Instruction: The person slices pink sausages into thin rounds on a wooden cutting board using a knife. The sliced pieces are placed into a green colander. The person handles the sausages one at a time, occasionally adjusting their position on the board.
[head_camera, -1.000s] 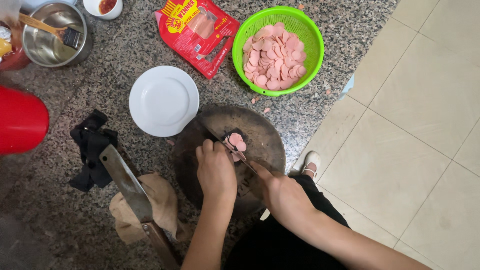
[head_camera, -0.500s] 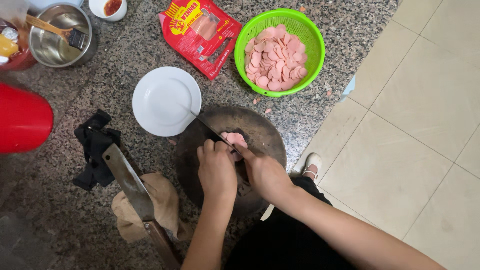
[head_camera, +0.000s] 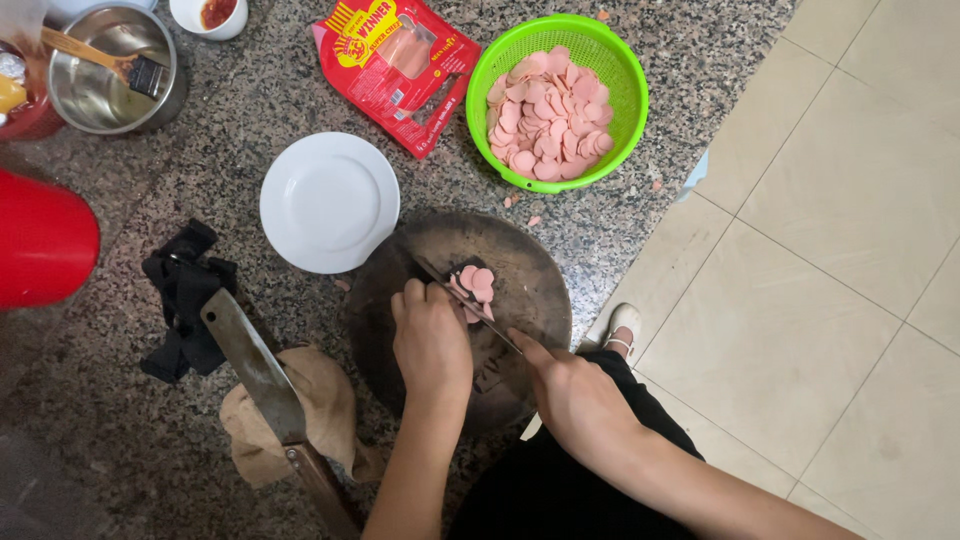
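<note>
A round dark wooden chopping board (head_camera: 520, 270) lies on the granite counter. On it are a few pink sausage slices (head_camera: 478, 282) and the uncut end of the sausage under my left hand (head_camera: 430, 340), whose fingers press down on it. My right hand (head_camera: 575, 395) grips the handle of a thin knife (head_camera: 465, 303), its blade slanting up-left across the board against the sausage, just beside my left fingertips.
A green colander (head_camera: 610, 60) full of pink slices stands beyond the board, a red sausage packet (head_camera: 395, 70) to its left. A white plate (head_camera: 328, 200), a cleaver (head_camera: 250, 370) on a brown cloth, a steel pot (head_camera: 105, 70), a sauce cup (head_camera: 210, 14) and a red container (head_camera: 40, 240) lie at left.
My right hand has drawn back toward me along the board with the knife, after moving in close to my left hand. A few more cut slices show on the board.
</note>
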